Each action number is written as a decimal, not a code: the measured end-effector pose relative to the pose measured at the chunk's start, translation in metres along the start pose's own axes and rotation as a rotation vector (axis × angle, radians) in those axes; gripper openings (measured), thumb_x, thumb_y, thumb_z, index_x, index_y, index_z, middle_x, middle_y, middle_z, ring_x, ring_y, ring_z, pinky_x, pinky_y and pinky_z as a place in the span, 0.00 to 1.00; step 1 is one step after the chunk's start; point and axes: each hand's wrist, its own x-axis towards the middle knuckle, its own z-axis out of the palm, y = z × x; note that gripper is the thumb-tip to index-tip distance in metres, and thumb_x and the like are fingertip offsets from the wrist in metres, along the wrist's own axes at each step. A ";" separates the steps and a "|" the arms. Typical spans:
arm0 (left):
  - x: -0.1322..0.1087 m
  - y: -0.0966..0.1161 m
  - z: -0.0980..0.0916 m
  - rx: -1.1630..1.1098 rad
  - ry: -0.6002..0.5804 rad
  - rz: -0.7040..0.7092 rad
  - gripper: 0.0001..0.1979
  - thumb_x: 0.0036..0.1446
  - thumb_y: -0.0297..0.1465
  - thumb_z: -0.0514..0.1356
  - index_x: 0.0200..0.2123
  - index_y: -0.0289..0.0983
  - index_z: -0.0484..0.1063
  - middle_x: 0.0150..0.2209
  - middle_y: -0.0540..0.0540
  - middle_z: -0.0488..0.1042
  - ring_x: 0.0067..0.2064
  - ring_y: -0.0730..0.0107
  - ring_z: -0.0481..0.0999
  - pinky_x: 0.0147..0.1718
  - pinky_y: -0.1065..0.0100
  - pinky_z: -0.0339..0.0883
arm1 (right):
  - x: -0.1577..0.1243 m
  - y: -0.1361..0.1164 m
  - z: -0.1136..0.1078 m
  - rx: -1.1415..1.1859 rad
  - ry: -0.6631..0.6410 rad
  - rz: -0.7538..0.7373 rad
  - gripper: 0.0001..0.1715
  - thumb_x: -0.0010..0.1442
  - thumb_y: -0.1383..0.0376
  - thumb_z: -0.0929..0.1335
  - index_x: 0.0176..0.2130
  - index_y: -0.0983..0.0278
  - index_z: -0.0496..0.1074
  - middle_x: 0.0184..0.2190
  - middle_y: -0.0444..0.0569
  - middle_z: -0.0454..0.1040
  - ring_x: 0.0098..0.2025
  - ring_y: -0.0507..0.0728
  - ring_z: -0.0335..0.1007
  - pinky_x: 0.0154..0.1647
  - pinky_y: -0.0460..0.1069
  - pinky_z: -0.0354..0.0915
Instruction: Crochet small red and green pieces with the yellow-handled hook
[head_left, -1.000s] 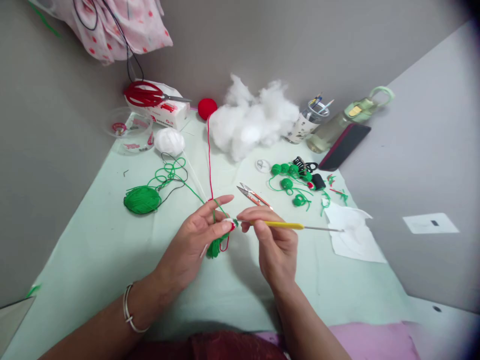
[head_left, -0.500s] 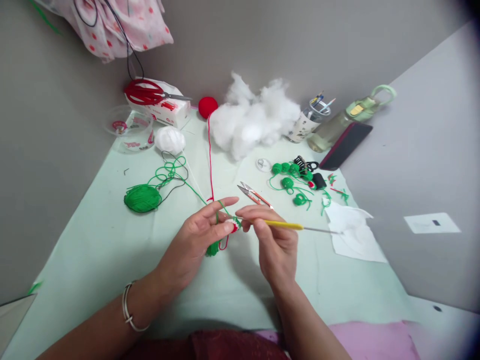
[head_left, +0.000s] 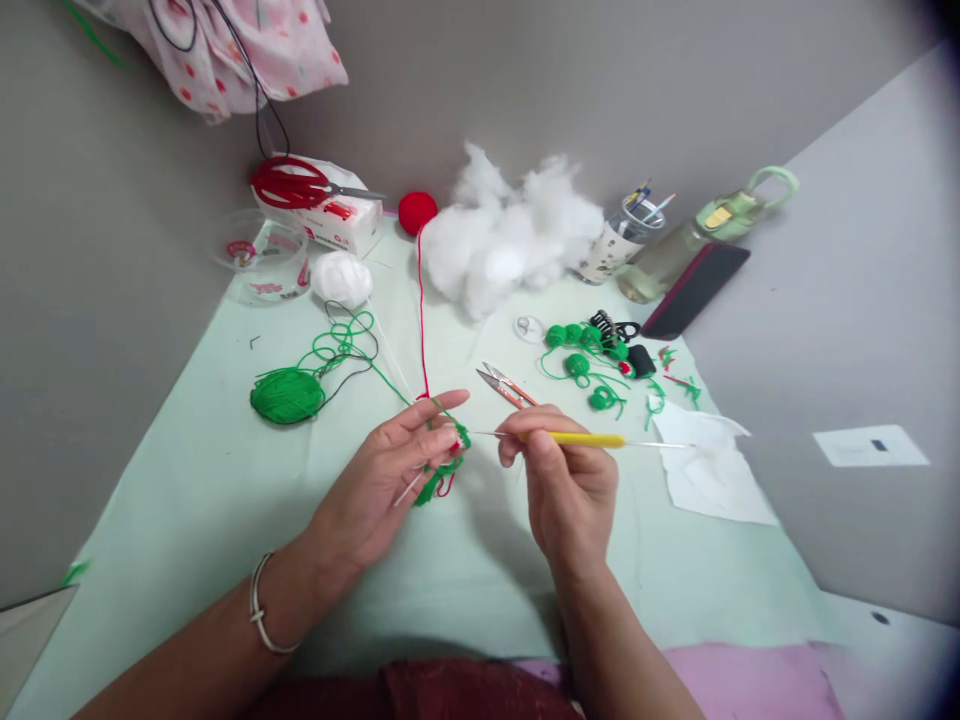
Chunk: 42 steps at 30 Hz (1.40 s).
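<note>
Between thumb and fingers, my left hand [head_left: 382, 470] pinches a small crochet piece [head_left: 454, 446] in green, white and red. Green yarn runs over its raised index finger from the green yarn ball [head_left: 287, 395]. My right hand [head_left: 570, 480] grips a crochet hook [head_left: 581, 440] by its yellow handle, thin metal tip pointing left at the piece. Whether the tip touches the piece I cannot tell. A green yarn bundle [head_left: 429, 488] hangs below my left fingers, with a red strand beside it. Just beyond my right hand lie thread snips [head_left: 506, 385].
White stuffing [head_left: 510, 235] is heaped at the back, beside a red yarn ball [head_left: 417, 212]. A white yarn ball [head_left: 342, 278] and red scissors [head_left: 292, 185] on a box are at the back left. Green crocheted balls [head_left: 576, 366], a phone [head_left: 697, 290] and a bottle [head_left: 675, 250] stand or lie right.
My right hand has drawn the hook to the right, away from the crochet piece. The left hand has tilted slightly, and its index finger has lowered a little.
</note>
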 end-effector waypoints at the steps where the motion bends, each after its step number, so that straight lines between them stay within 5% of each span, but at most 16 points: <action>1: 0.000 -0.001 0.000 0.054 0.015 0.037 0.20 0.57 0.33 0.72 0.54 0.43 0.82 0.32 0.50 0.74 0.34 0.68 0.72 0.32 0.69 0.64 | 0.001 0.000 0.001 0.041 -0.032 0.028 0.11 0.72 0.65 0.69 0.44 0.55 0.84 0.35 0.46 0.81 0.34 0.54 0.74 0.36 0.51 0.71; 6: -0.003 -0.006 -0.001 0.270 0.039 0.133 0.19 0.60 0.37 0.71 0.55 0.48 0.82 0.38 0.49 0.76 0.39 0.70 0.70 0.35 0.70 0.62 | 0.000 0.002 0.003 0.089 -0.059 0.110 0.10 0.71 0.64 0.70 0.44 0.56 0.84 0.39 0.47 0.83 0.36 0.54 0.75 0.37 0.50 0.72; 13: -0.005 -0.001 0.000 0.259 0.055 0.131 0.19 0.59 0.36 0.71 0.54 0.47 0.82 0.36 0.51 0.72 0.38 0.69 0.68 0.35 0.69 0.61 | 0.000 0.003 -0.001 0.230 -0.035 0.214 0.13 0.74 0.60 0.67 0.42 0.60 0.81 0.37 0.48 0.83 0.35 0.54 0.78 0.38 0.50 0.75; 16: -0.003 -0.003 -0.001 0.299 0.084 0.186 0.18 0.59 0.34 0.70 0.54 0.48 0.82 0.36 0.51 0.71 0.38 0.69 0.68 0.35 0.69 0.61 | -0.003 -0.002 0.001 0.033 -0.039 0.093 0.13 0.75 0.64 0.65 0.43 0.59 0.80 0.37 0.47 0.83 0.35 0.54 0.79 0.38 0.51 0.76; 21: -0.004 -0.009 -0.002 0.362 0.131 0.286 0.18 0.60 0.32 0.71 0.54 0.51 0.82 0.35 0.53 0.72 0.40 0.71 0.68 0.41 0.70 0.62 | -0.013 -0.003 0.002 -0.478 -0.147 -0.337 0.17 0.72 0.72 0.65 0.53 0.58 0.77 0.43 0.51 0.83 0.43 0.58 0.80 0.44 0.53 0.77; 24: -0.005 -0.009 0.002 0.215 0.068 0.167 0.26 0.59 0.33 0.71 0.61 0.49 0.77 0.34 0.53 0.74 0.38 0.72 0.70 0.41 0.69 0.63 | -0.016 0.003 0.003 -0.684 -0.170 -0.446 0.21 0.70 0.73 0.67 0.58 0.56 0.77 0.46 0.53 0.81 0.45 0.59 0.79 0.43 0.54 0.78; 29: -0.004 -0.002 0.008 -0.015 -0.034 -0.061 0.32 0.55 0.33 0.73 0.63 0.40 0.74 0.35 0.49 0.78 0.41 0.68 0.76 0.43 0.68 0.67 | -0.012 0.004 0.005 -0.461 -0.101 -0.322 0.22 0.69 0.75 0.68 0.56 0.55 0.78 0.42 0.51 0.79 0.41 0.56 0.79 0.38 0.51 0.77; 35: -0.002 0.004 0.006 0.003 0.080 0.030 0.29 0.55 0.31 0.73 0.60 0.40 0.76 0.32 0.52 0.76 0.36 0.71 0.74 0.40 0.70 0.66 | -0.007 -0.005 0.004 -0.308 -0.056 -0.215 0.16 0.71 0.73 0.67 0.49 0.58 0.80 0.38 0.48 0.81 0.42 0.57 0.78 0.43 0.53 0.75; 42: -0.004 0.004 0.005 0.065 0.015 0.002 0.24 0.57 0.33 0.71 0.58 0.41 0.78 0.35 0.49 0.79 0.39 0.65 0.77 0.39 0.66 0.65 | -0.003 0.003 0.001 0.029 -0.002 0.059 0.11 0.73 0.63 0.68 0.44 0.58 0.83 0.38 0.48 0.81 0.35 0.55 0.77 0.37 0.53 0.74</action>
